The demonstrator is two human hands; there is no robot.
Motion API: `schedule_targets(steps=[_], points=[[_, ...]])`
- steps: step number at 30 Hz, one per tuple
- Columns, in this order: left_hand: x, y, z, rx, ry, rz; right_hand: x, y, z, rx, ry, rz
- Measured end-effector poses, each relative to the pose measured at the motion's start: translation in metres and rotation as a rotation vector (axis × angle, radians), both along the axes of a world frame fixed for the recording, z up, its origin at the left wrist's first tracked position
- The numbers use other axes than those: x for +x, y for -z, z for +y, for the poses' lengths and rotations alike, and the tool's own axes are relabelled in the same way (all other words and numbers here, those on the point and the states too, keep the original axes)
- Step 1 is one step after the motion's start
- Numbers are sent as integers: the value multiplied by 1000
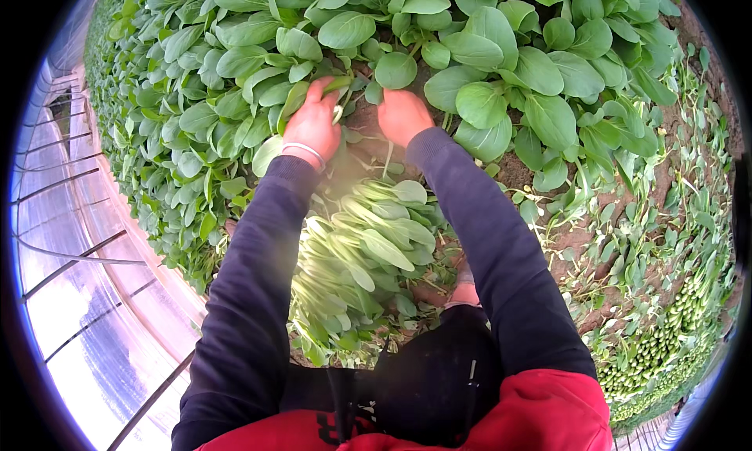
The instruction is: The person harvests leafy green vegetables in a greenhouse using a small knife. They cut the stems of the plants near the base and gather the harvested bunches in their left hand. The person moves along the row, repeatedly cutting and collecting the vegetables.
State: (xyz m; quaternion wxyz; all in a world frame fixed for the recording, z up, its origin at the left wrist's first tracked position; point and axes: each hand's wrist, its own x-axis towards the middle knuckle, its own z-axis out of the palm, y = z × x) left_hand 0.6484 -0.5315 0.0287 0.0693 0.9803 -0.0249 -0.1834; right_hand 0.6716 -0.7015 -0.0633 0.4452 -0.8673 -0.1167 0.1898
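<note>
Leafy green plants [346,31], which look like bok choy, stand rooted in brown soil before me. My left hand [314,122], with a white band at the wrist, is closed around a leafy green stem at the edge of the dense foliage. To its right, my right hand [404,116] reaches down to the soil beside a round leaf; its fingertips are hidden, and whether it grips anything does not show. Below and between my forearms lies a pile of picked greens [352,257], their pale stems mostly towards the left.
Loose leaves and stems [617,245] litter the soil at the right. Farther down on that side lie rows of picked greens [664,345]. A clear plastic greenhouse wall [88,263] with dark bars curves along the left. My foot [464,286] is beside the pile.
</note>
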Motion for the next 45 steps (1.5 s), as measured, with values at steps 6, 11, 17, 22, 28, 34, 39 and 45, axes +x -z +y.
schedule_targets(steps=[6, 11, 17, 22, 28, 34, 39, 45], points=[[6, 2, 1, 10, 6, 9, 11, 10, -1, -43, -72, 18], [4, 4, 17, -6, -24, -24, 21, -9, 13, -134, -178, 145], [-29, -72, -7, -703, 7, 88, -31, -74, -69, 704, 154, 156], [-94, -91, -22, -753, -340, -70, -64, -107, -77, 764, 134, 253], [-79, -92, -63, -509, -108, -141, -75, -130, -68, 654, 10, 267], [-46, -64, -52, -471, 97, 15, -56, -124, -80, 738, 2, 574], [-33, -44, -34, -397, 111, 87, -36, -72, -67, 350, 34, 67], [2, -30, -24, 259, -57, 203, 2, -11, 22, 208, 16, 169]])
